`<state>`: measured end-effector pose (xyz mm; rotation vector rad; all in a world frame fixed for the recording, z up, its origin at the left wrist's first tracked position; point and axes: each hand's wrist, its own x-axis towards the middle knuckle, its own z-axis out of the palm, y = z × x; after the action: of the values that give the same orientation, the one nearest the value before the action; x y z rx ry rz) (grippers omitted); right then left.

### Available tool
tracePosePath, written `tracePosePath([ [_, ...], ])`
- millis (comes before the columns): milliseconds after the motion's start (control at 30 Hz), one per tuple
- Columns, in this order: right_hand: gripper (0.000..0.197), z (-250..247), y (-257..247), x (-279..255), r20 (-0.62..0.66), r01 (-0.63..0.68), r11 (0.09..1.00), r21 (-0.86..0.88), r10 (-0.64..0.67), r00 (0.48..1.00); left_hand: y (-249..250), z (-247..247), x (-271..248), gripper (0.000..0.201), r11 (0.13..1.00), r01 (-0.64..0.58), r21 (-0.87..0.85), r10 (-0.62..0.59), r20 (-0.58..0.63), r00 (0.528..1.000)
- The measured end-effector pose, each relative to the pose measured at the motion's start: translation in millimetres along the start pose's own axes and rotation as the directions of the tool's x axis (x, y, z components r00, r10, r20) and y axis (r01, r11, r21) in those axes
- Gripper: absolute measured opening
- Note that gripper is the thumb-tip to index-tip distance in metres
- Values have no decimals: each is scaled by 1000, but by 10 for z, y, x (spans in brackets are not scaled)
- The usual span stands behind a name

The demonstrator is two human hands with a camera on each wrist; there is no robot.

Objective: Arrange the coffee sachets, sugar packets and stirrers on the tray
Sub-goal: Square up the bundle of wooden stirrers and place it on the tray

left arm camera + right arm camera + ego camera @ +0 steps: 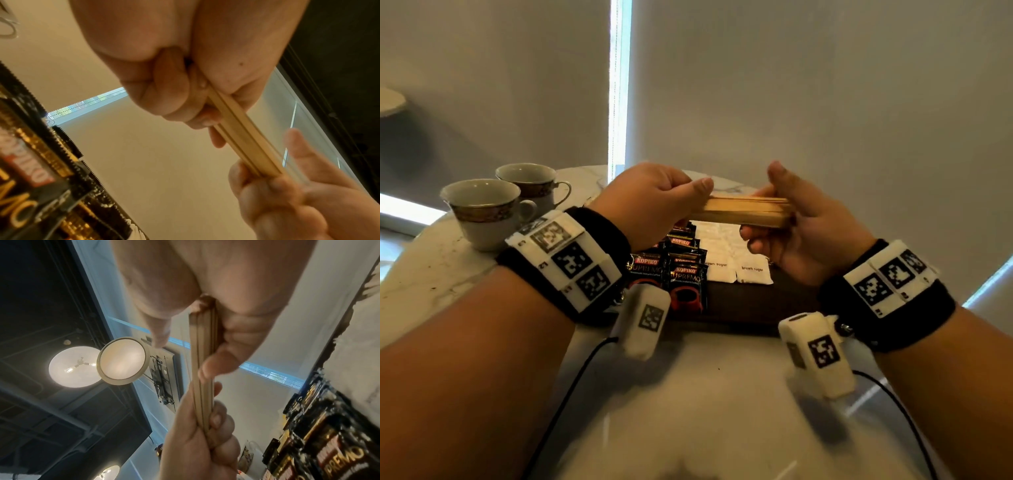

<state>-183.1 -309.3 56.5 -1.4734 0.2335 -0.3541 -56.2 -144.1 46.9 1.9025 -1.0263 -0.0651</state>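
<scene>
At the far left of the marble table (448,260) stand two empty teacups (486,212), well apart from the work. Next comes the left hand (650,202), its fingers and thumb curled round one end of a bundle of wooden stirrers (746,210); the right hand (811,229) pinches the other end, thumb raised above it. The bundle's long axis runs level from left to right between the two hands, held in the air above the dark tray (750,301), so neither hand is nearer: each has an end. Directly below, on the tray, the black coffee sachets (685,274) lie overlapped in rows on the left side, and the white sugar packets (736,263) lie just beside them to the right. The tray's right part is hidden behind the right hand, so whether it is free for the stirrers cannot be told. Judging by this, the sachets and sugar look placed and the stirrers are what remains; the bundle likely needs turning to lie alongside the packets as it comes down.
</scene>
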Motion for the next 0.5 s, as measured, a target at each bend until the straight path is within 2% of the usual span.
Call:
tracePosePath([
  [67, 51, -111, -130, -84, 119, -125, 992, 9, 123, 985, 20, 7, -12, 42, 1000, -5, 5, 4, 45, 999],
  [133, 48, -187, -225, -95, 208, -257, 966, -11, 254, 945, 50, 39, -26, 44, 999, -40, 27, 38, 80, 996],
  [200, 36, -183, -268, -88, 338, -350, 935, -54, 347, 875, 76, 76, -43, 44, 996, -77, 52, 71, 115, 991],
  [267, 26, -137, -259, -91, 442, -374, 920, -118, 386, 810, 87, 88, -58, 44, 995, -92, 47, 84, 146, 986],
  [333, 25, -114, -237, -103, 450, -377, 916, -141, 398, 800, 82, 85, -54, 44, 995, -98, 13, 95, 165, 982],
  [500, 29, -140, -226, -174, 397, -364, 912, -190, 411, 821, 69, 156, -61, 40, 990, -135, -41, 141, 249, 958],
])
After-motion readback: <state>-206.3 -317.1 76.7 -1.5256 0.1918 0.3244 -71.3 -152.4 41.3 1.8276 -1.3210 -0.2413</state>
